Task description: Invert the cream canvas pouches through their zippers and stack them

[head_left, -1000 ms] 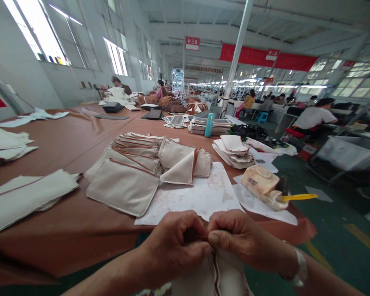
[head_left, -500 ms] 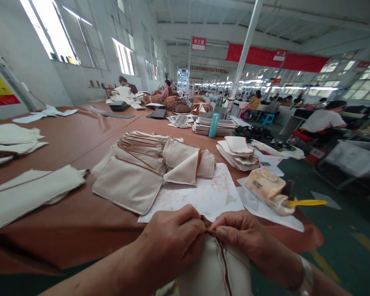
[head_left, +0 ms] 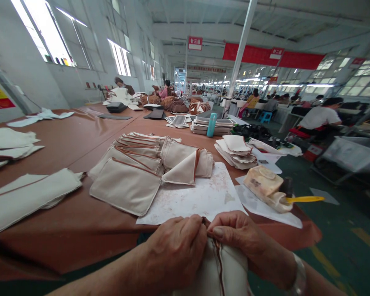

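Both hands pinch the top edge of a cream fabric piece (head_left: pixel 231 267) with brown trim, which hangs at the front edge of the table. My left hand (head_left: pixel 179 246) is closed on the brown-trimmed edge, its fingertips partly hidden. Close beside it, my right hand (head_left: pixel 237 232) grips the same edge between thumb and forefinger. A brown-edged seam or slit runs down the piece below the fingers. Just beyond lies a stained white sheet (head_left: pixel 203 201), and partly on it rest stacked cream pieces (head_left: pixel 126 185) with brown edging.
To the right, a cut-open plastic container (head_left: pixel 262 181) holds a yellow-handled tool (head_left: pixel 306 199). More cream pieces (head_left: pixel 33 187) lie at left, another stack (head_left: pixel 236 152) at right. A turquoise bottle (head_left: pixel 211 125) stands farther back. Several people sit working in the distance.
The view has shifted slightly. My hands stay pinched on the fabric edge, and the hanging piece has moved a little to the left.
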A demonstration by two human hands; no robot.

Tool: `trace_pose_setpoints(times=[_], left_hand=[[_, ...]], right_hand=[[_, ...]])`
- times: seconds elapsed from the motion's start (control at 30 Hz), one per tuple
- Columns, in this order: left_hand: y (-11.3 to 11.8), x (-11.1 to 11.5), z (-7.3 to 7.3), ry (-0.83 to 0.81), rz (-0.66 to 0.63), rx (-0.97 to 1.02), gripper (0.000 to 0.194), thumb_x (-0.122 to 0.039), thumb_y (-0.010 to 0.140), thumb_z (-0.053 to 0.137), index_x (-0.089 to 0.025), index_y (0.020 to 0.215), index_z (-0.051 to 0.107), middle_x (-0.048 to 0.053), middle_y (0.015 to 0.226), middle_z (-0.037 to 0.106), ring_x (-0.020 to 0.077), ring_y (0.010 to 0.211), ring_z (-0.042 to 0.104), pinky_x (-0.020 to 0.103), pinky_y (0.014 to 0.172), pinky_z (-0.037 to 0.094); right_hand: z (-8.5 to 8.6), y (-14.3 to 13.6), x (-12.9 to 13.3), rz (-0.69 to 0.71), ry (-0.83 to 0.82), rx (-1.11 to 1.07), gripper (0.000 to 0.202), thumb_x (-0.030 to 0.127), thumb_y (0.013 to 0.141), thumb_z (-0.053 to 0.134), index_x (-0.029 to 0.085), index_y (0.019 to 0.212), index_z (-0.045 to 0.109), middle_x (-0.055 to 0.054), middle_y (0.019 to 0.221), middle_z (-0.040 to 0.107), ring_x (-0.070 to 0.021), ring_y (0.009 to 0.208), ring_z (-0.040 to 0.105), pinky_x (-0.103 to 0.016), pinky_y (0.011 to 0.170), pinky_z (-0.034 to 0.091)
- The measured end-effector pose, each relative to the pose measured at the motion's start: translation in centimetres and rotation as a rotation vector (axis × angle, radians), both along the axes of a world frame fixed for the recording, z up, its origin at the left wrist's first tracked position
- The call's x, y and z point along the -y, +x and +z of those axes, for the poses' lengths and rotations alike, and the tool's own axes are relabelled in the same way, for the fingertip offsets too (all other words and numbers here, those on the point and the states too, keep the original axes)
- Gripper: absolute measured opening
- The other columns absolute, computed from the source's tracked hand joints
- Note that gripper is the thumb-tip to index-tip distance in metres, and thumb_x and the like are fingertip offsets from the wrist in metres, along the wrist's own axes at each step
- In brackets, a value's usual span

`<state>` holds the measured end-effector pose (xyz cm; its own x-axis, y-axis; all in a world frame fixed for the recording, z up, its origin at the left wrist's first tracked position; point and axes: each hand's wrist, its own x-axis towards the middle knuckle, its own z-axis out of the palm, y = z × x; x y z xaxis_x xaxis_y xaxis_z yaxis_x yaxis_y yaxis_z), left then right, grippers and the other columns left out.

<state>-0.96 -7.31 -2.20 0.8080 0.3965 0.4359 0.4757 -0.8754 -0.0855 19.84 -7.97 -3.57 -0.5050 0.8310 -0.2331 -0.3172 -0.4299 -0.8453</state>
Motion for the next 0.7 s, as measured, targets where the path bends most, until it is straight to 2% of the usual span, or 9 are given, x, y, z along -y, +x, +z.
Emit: trace_pose_setpoints(times=[0.1, 0.2, 0.3, 0.4, 0.47, 0.57, 0.63, 0.7], left_hand=[[-0.2, -0.7, 0.1, -0.279, -0.053, 0.231, 0.018, -0.01, 0.092, 0.038, -0.015, 0.085, 0.054, 0.005, 0.078, 0.054, 0.016, 0.069, 0.051, 0.025, 0.06, 0.041], [0.0, -1.3, 0.9, -0.693, 0.021, 0.469, 0.015, -0.016, 0.091, 0.043, -0.015, 0.081, 0.053, 0.003, 0.08, 0.054, 0.0139, 0.073, 0.05, 0.023, 0.064, 0.04], [0.3, -1.7, 2.1, -1.155, 0.111, 0.465, 0.024, -0.03, 0.091, 0.047, -0.014, 0.076, 0.057, -0.001, 0.07, 0.049, 0.012, 0.065, 0.043, 0.022, 0.058, 0.035], [0.7, -1.9, 2.4, -1.484, 0.159, 0.446, 0.021, -0.028, 0.083, 0.052, -0.013, 0.069, 0.058, -0.005, 0.06, 0.041, 0.009, 0.056, 0.032, 0.021, 0.05, 0.025], [1.0, -2.1, 2.0, -1.589, 0.181, 0.482, 0.014, -0.024, 0.075, 0.055, -0.013, 0.066, 0.058, -0.005, 0.058, 0.041, 0.0077, 0.053, 0.029, 0.022, 0.048, 0.021], [1.7, -2.1, 0.9, -1.63, 0.208, 0.555, 0.009, -0.02, 0.065, 0.054, -0.013, 0.059, 0.056, -0.006, 0.052, 0.039, 0.007, 0.05, 0.025, 0.023, 0.047, 0.018], [2.3, -1.8, 0.4, -1.548, 0.26, 0.577, 0.007, -0.017, 0.06, 0.053, -0.015, 0.054, 0.052, -0.006, 0.049, 0.038, 0.0075, 0.05, 0.025, 0.024, 0.047, 0.018], [2.6, -1.6, 0.2, -1.383, 0.296, 0.605, 0.011, -0.016, 0.059, 0.055, -0.016, 0.051, 0.048, -0.004, 0.051, 0.04, 0.0089, 0.053, 0.031, 0.023, 0.049, 0.021]], right_hand=[[-0.1, 0.3, -0.2, 0.016, -0.002, -0.027, 0.025, 0.031, 0.077, 0.08, 0.008, 0.081, 0.072, -0.002, 0.07, 0.062, -0.0065, 0.055, 0.047, -0.017, 0.05, 0.032], [-0.1, 0.4, -0.3, 0.033, 0.059, 0.001, 0.026, 0.034, 0.079, 0.078, 0.009, 0.081, 0.07, -0.001, 0.07, 0.06, -0.0064, 0.056, 0.045, -0.017, 0.05, 0.03], [0.3, 0.3, -0.4, 0.044, 0.184, 0.097, 0.026, 0.035, 0.082, 0.075, 0.011, 0.078, 0.066, 0.001, 0.068, 0.055, -0.0073, 0.058, 0.041, -0.018, 0.052, 0.029], [0.9, 0.4, -0.5, 0.049, 0.316, 0.274, 0.026, 0.036, 0.085, 0.07, 0.012, 0.078, 0.063, 0.001, 0.069, 0.055, -0.0098, 0.063, 0.042, -0.02, 0.056, 0.032], [1.0, 0.6, -0.5, 0.072, 0.404, 0.393, 0.023, 0.034, 0.086, 0.066, 0.012, 0.078, 0.062, 0.001, 0.07, 0.055, -0.0108, 0.064, 0.043, -0.021, 0.057, 0.033], [0.6, 0.5, -0.5, 0.078, 0.504, 0.522, 0.013, 0.024, 0.085, 0.061, 0.014, 0.076, 0.06, 0.001, 0.068, 0.055, -0.0112, 0.064, 0.043, -0.021, 0.057, 0.033], [0.1, 0.2, -0.5, 0.04, 0.532, 0.57, 0.011, 0.019, 0.081, 0.059, 0.015, 0.072, 0.057, 0.002, 0.066, 0.053, -0.0109, 0.063, 0.043, -0.021, 0.056, 0.032], [-0.2, -0.2, -0.8, 0.024, 0.521, 0.553, 0.014, 0.022, 0.079, 0.062, 0.015, 0.069, 0.055, 0.004, 0.063, 0.049, -0.0098, 0.06, 0.039, -0.021, 0.053, 0.029]])
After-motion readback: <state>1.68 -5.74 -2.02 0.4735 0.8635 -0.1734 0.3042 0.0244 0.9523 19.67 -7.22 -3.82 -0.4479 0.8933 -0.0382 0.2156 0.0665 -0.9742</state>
